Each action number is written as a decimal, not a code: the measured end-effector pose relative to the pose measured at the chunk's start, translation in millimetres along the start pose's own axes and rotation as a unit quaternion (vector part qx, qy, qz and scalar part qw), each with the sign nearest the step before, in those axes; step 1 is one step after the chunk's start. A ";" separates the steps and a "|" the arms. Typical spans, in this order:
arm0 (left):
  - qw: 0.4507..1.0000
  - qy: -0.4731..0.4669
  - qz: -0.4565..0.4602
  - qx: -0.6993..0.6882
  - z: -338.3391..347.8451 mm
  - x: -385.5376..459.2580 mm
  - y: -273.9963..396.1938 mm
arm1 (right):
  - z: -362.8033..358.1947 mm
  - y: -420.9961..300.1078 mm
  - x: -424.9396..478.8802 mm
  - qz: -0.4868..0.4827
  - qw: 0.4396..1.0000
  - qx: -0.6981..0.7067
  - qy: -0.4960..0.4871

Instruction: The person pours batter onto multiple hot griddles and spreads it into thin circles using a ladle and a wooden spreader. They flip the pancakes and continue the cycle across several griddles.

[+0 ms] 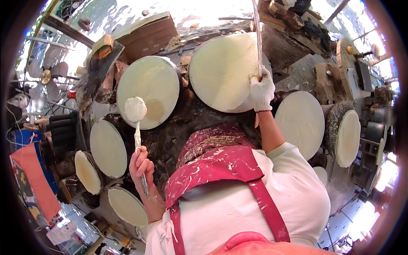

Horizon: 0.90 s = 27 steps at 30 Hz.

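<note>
My bare left hand [142, 162] is closed around the handle of a batter-coated ladle [135, 110], whose bowl is over the lower part of a round griddle [145, 79] with a pale sheet of batter. My right hand [262, 91], in a white knitted glove, grips the lower end of a long thin stick [258, 38]. It is at the right edge of a larger round griddle [223, 71], which bears a pale batter layer with a lighter band across it. What the stick's lower end touches is hidden by the glove.
More batter-covered griddles stand at the left [108, 148] and right [299, 124]. A cardboard box [146, 36] lies beyond them. A standing fan [45, 76] is at far left, near a wooden board [98, 70]. A splattered red apron [216, 165] covers my front.
</note>
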State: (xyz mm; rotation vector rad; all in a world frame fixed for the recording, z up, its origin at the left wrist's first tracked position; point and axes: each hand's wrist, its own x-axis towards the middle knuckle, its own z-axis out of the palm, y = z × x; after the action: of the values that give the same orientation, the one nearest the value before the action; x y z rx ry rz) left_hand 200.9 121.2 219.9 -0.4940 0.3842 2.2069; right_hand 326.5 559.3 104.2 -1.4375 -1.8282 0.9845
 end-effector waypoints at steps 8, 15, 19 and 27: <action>0.995 0.030 0.011 0.095 -4.2 -1.6 31.4 | 3.8 -93.7 -44.7 -0.093 0.995 0.040 -0.022; 0.928 0.141 0.041 0.343 -7.1 36.3 85.0 | -57.3 -131.5 -49.9 0.001 0.972 0.235 0.009; 0.947 0.027 -0.005 0.321 -38.2 74.1 101.4 | -151.0 -92.4 -29.9 0.099 0.978 0.181 -0.040; 0.967 -0.010 -0.137 0.214 -40.2 99.4 29.1 | -453.5 70.0 -42.8 0.175 0.982 -0.024 0.073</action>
State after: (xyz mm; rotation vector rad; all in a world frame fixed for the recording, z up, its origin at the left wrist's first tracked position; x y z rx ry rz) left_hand 128.9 151.8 141.1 -0.2687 0.7167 1.7932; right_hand 745.3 610.4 289.6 -1.8524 -1.5327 0.9753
